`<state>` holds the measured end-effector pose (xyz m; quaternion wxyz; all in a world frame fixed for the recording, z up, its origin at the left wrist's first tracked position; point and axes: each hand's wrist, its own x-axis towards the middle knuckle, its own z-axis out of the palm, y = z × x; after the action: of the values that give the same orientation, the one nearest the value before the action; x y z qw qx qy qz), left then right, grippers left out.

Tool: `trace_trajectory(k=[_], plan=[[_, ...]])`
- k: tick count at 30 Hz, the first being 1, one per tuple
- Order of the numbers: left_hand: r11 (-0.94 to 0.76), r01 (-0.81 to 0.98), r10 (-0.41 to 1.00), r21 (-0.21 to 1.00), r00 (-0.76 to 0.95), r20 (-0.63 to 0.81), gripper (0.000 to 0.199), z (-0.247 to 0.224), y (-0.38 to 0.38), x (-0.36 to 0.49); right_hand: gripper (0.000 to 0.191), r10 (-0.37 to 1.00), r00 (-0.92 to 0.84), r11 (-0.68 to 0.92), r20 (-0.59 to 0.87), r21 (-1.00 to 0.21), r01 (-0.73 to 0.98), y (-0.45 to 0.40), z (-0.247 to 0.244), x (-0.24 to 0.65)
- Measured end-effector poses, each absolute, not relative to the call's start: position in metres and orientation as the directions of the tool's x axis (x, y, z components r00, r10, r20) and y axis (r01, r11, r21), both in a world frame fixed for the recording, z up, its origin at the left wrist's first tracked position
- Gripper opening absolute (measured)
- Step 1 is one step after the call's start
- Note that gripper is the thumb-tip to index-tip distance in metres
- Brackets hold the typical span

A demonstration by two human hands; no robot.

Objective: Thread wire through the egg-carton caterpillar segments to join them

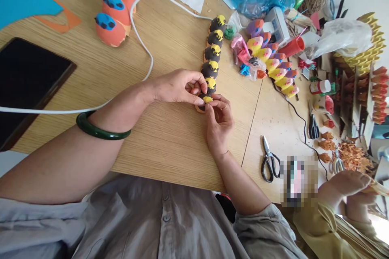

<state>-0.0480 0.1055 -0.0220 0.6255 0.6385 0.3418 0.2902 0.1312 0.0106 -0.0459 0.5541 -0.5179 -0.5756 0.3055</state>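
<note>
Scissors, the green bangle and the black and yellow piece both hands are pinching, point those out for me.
scissors point(269, 162): head view, point on the pivot above the black handles.
green bangle point(100, 131): head view, point on its lower curve at the left wrist.
black and yellow piece point(207, 99): head view, point on its yellow top between the fingertips.

Left arm: bare forearm comes in from the lower left and crosses toward the middle, wrist straight, a green bangle point(101, 129) around it.
Left hand point(176, 87): palm down, fingers point(194, 81) curled inward, thumb stretched right and pinching against the fingertips.
Right arm: forearm rises from the lower right, sleeve pushed up near the elbow, wrist bent slightly.
Right hand point(219, 119): back toward the camera, fingers point(217, 104) bent and bunched, tips meeting the left thumb.
Hands together: touching at the fingertips, both closed in a pinch.
</note>
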Motion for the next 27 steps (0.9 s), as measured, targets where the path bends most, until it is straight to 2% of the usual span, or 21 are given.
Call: trace_trajectory(k=[4,11,27], plan=[[0.039,0.051,0.805,0.998,0.591,-0.061,0.03,-0.0224,0.105,-0.0475,0.013,0.935,0.148,0.272,0.323,-0.919,0.286,0.0101,-0.0458,0.1299],[0.057,0.05,0.808,0.997,0.584,-0.075,0.029,-0.0216,0.1049,-0.0473,0.013,0.942,0.167,0.253,0.29,-0.944,0.209,0.0093,-0.0469,0.1291],[-0.016,0.187,0.77,0.982,0.629,-0.107,0.031,-0.0135,0.1052,-0.054,0.007,0.951,0.149,0.247,0.271,-0.955,0.165,0.0093,-0.0385,0.1303]])
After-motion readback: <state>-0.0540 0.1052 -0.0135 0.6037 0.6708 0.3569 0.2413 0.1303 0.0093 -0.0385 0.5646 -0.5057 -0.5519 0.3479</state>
